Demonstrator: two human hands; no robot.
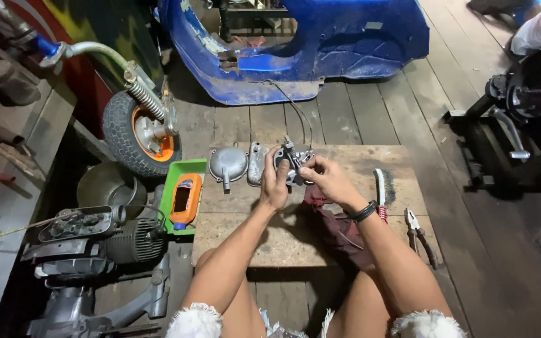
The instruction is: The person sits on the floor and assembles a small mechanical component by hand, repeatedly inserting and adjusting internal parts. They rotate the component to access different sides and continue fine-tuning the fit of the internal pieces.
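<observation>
You hold a small metal carburettor above the wooden surface, your left hand wrapped around its body, your right hand pinching a part on its side. Seemingly mid-disassembly; any next move calls for steady, fine finger work.

1. The near left of the bench is bare; a hand could pass there.
2. Two metal covers crowd the far left edge.
3. A wire brush and pliers block the right side.
4. A dark red rag, possibly bunched, fills the middle.
</observation>
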